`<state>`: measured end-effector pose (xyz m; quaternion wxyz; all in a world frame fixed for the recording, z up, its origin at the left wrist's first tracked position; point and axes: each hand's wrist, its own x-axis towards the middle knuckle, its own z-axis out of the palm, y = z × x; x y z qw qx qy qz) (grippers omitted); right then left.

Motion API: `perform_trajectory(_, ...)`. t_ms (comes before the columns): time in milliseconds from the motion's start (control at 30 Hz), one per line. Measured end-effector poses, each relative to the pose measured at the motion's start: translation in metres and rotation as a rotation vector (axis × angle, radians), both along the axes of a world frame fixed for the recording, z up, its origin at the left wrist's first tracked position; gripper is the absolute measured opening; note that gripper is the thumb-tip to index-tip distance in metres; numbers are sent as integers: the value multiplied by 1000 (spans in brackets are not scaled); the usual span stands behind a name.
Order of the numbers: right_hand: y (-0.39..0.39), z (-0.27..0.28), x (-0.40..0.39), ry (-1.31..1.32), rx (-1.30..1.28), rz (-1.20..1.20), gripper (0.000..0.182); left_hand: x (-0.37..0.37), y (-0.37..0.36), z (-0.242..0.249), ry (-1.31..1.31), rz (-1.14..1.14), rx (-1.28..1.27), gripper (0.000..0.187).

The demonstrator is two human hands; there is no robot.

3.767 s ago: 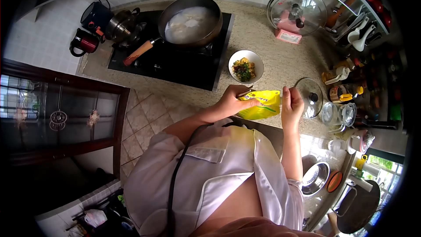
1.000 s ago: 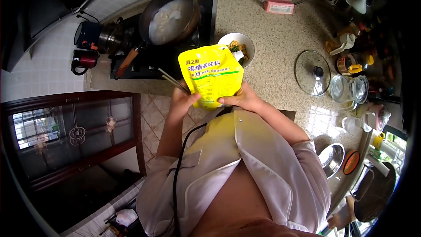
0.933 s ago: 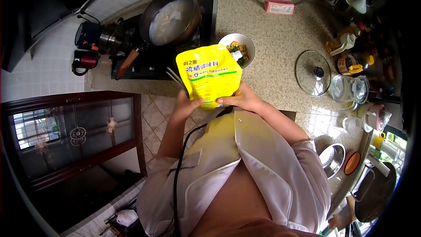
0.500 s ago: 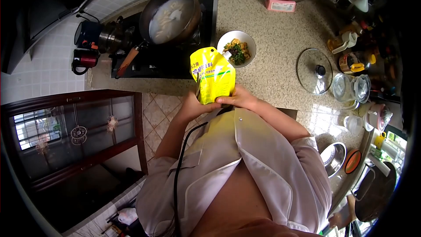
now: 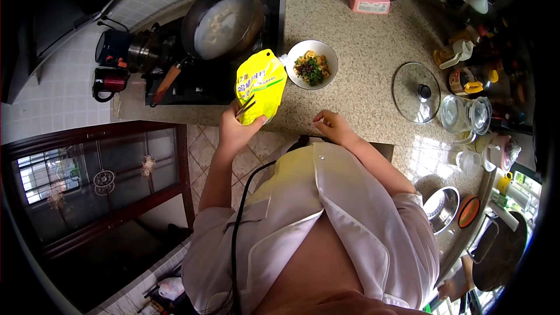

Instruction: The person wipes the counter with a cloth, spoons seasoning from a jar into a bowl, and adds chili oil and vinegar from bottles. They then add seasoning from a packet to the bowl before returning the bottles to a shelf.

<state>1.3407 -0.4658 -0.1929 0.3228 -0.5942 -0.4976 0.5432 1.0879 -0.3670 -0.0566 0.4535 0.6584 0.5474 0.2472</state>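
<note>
My left hand (image 5: 234,131) grips a bright yellow pouch (image 5: 261,86) of seasoning near its bottom. Dark chopsticks (image 5: 246,107) stick out from the same hand, lying across the pouch. The pouch's white spout (image 5: 283,59) points at the rim of a white bowl (image 5: 305,85). Inside that bowl are chopped greens (image 5: 315,72), dark bits and something yellowish. My right hand (image 5: 335,127) hovers apart from the pouch by the counter edge, fingers curled in; whether they hold anything small is hidden.
A wok (image 5: 251,23) with pale liquid and pale pieces sits on the black stove (image 5: 273,9), its wooden handle (image 5: 167,83) toward me. A glass lid (image 5: 402,102), glass jars (image 5: 457,115) and bottles stand to the right. A metal basin (image 5: 431,204) lies farther right.
My right hand has let go of the pouch and moved right. My left hand has carried the pouch a little left, tilting its top toward the right.
</note>
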Motion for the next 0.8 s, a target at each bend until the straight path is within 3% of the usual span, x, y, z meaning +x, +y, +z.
perform_trajectory(67, -5, -1, 7, -40, 32, -18, 20, 0, 9, -20, 212, -4, 143, 45)
perform_trajectory(100, -7, 2, 8, -42, 33, -13, 20, -6, 15, -42, 266, -6, 96, 48)
perform_trajectory(200, -13, 8, 10, -64, 7, -58, 18, -4, 12, -49, 237, 35, -30, 48)
perform_trajectory(333, -21, -2, 12, -25, 5, -94, 18, 3, 10, -34, 169, 23, 7, 48)
perform_trajectory(467, -20, 4, 17, -14, -30, -119, 17, -2, 16, -54, 250, -33, 47, 46)
perform_trajectory(567, -20, 8, 21, -39, -25, -135, 17, -1, 14, -68, 161, -1, -22, 43)
perform_trajectory(800, -26, 14, 24, -57, -17, -126, 16, 3, 17, -60, 186, -55, 69, 46)
